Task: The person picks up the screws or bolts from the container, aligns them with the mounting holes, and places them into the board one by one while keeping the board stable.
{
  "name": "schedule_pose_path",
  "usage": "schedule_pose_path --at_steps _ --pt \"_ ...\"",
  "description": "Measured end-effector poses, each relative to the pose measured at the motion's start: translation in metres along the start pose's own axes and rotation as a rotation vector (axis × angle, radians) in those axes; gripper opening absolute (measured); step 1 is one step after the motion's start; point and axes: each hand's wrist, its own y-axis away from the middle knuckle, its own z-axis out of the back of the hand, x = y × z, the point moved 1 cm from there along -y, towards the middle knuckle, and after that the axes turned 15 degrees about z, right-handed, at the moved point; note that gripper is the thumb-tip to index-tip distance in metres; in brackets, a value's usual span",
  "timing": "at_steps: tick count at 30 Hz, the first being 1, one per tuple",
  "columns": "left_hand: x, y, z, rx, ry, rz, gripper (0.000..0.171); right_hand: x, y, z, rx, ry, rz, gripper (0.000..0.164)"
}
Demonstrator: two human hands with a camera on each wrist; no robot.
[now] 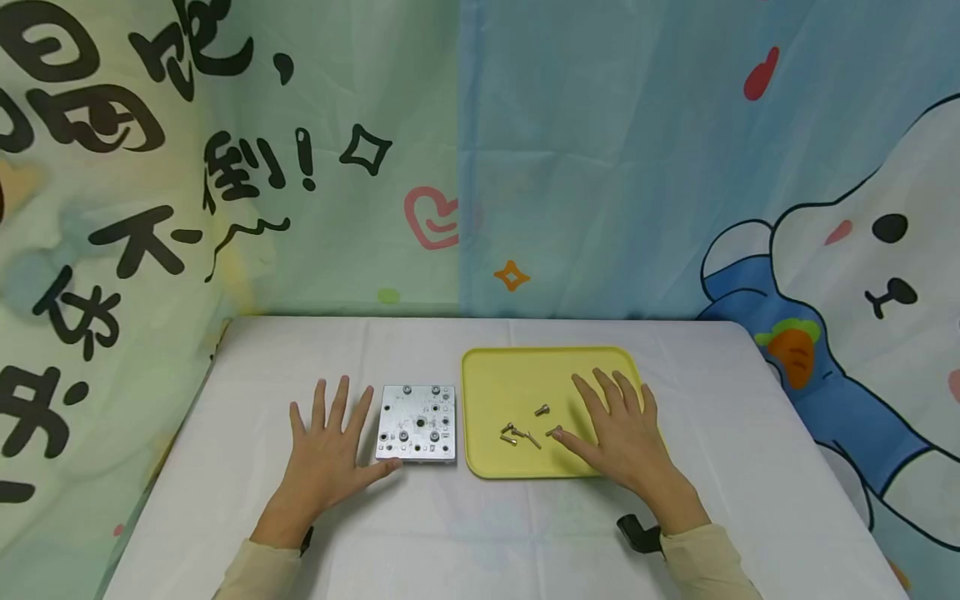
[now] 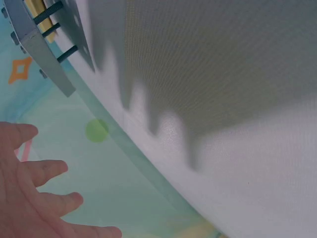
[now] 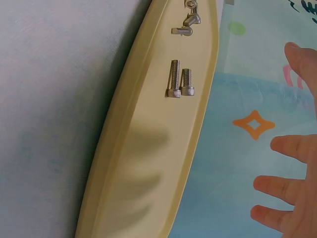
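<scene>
A square silver metal plate (image 1: 417, 423) with holes and several screw heads sits on the white table; in the left wrist view, screw shanks (image 2: 48, 11) stick out from its underside. My left hand (image 1: 327, 450) is spread out at the plate's left, the thumb tip overlapping its near edge in the head view. Over the right part of a yellow tray (image 1: 480, 367), my right hand (image 1: 626, 433) hovers with fingers spread, holding nothing. Several socket-head screws (image 3: 174, 79) lie loose in the tray, one close to the right thumb in the head view.
The white-covered table (image 1: 480, 533) ends at a printed cloth backdrop (image 1: 585, 167) behind and at the left. Each wrist wears a dark device, the right one (image 1: 639, 533) plainly showing. Hand shadows fall on the table and tray.
</scene>
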Motion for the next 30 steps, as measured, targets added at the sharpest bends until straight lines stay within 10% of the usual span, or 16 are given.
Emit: schedule_pose_path --at_steps 16,30 --pt "-0.001 0.0 0.0 0.023 0.069 0.014 0.109 0.002 -0.002 0.005 0.01 0.0 -0.007 0.073" --pt "-0.01 -0.008 -0.011 0.215 0.468 0.075 0.087 -0.003 -0.018 -0.005 -0.1 -0.124 0.076 0.058"
